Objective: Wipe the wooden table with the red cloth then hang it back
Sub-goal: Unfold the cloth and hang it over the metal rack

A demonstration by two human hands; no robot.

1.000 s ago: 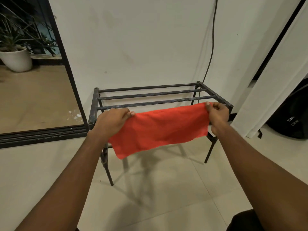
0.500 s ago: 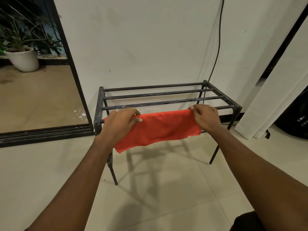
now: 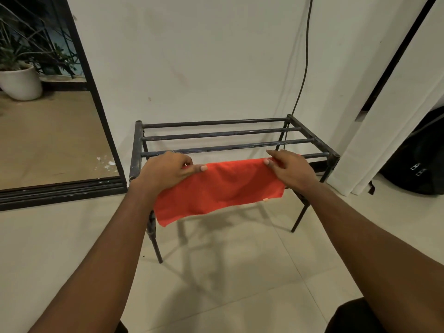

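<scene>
The red cloth (image 3: 221,191) hangs spread over the front bar of a low black metal rack (image 3: 230,134), its front flap drooping lower at the left. My left hand (image 3: 165,170) pinches the cloth's top left edge on the bar. My right hand (image 3: 290,169) rests on the top right edge, thumb and fingers on the fabric. The front bar is hidden under the cloth and my hands. No wooden table is in view.
The rack stands on a pale tiled floor against a white wall, with a dark cable (image 3: 305,58) hanging behind it. A sliding door frame (image 3: 101,111) is at left, a potted plant (image 3: 20,80) beyond it. White curtain (image 3: 384,131) and black bag (image 3: 418,164) at right.
The cloth went from being held up in front of the rack to lying draped over the front bar. Both hands came down onto the bar, and the view shifted closer.
</scene>
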